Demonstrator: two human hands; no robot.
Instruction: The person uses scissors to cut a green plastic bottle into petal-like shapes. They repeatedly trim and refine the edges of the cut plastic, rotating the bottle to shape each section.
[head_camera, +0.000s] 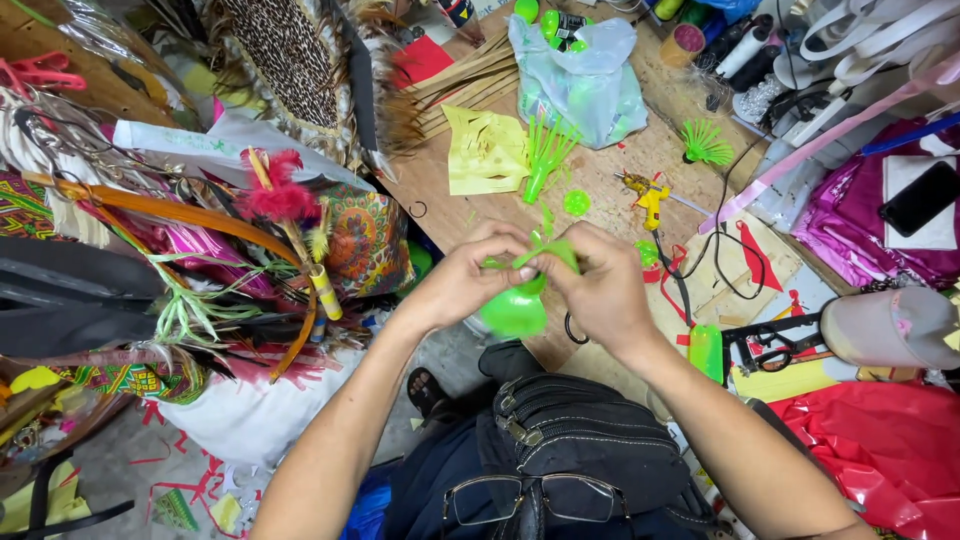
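left hand (462, 282): fingers closed on green plastic piece (515, 305), gripping its upper left | right hand (598, 285): closed on the same piece from the right | piece: held between both hands, above wooden worktop (600, 175) edge | yellow glue gun (650, 198): lying just beyond right hand

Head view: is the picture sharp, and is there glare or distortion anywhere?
Head view: even light, soft shadows; the left hand, right hand and green plastic piece between them look sharp; shiny glare on the clear plastic bag and red sheet; wide-lens bending at the edges.
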